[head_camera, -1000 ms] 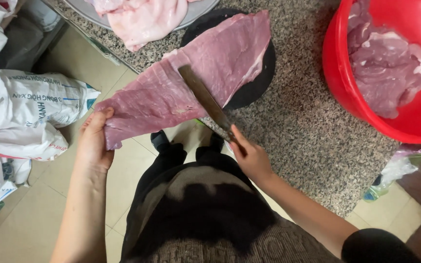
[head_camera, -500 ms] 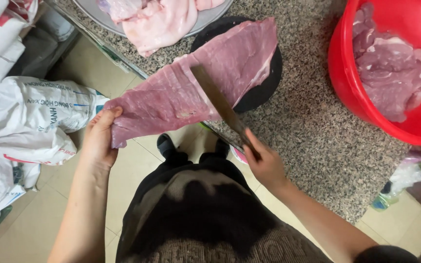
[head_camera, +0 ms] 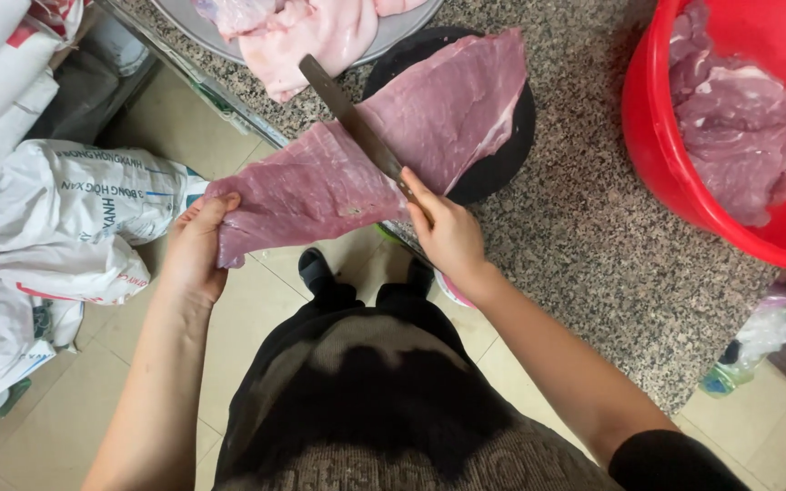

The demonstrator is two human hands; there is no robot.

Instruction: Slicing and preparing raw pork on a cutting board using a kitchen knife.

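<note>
Since a second ago, the long steel knife point(head_camera: 349, 118), gripped by the right hand point(head_camera: 448, 232), has slid further across the large pink slab of raw meat point(head_camera: 384, 155); the left hand point(head_camera: 197, 245) pinches its overhanging end. Nearby, the red plastic tub point(head_camera: 657, 155) is cut off.

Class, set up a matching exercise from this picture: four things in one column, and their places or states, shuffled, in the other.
Things:
1. slab of meat
2. knife
3. red tub
4. white sacks

Places or states:
A. on the floor
B. in the right hand
C. holding meat pieces
D. stretched off the counter by the left hand

Pairs: 1-D, 2-B, 3-C, 4-A
</note>
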